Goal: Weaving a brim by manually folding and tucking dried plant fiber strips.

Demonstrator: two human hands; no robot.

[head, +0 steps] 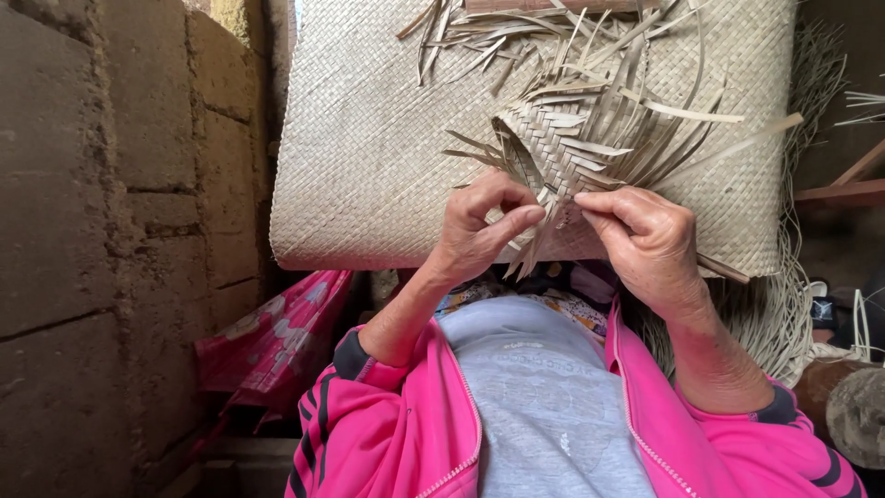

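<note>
Both hands meet at the lower edge of a small, half-woven piece (572, 138) of pale leaf strips. The left hand (481, 231) pinches strips between thumb and fingers; the right hand (645, 242) nips a strip end just beside it. Loose strips (687, 112) fan out up and to the right. Behind lies a large finished woven mat (369, 138). A block wall (111, 231) stands on the left, pink patterned cloth (277, 337) below it
</note>
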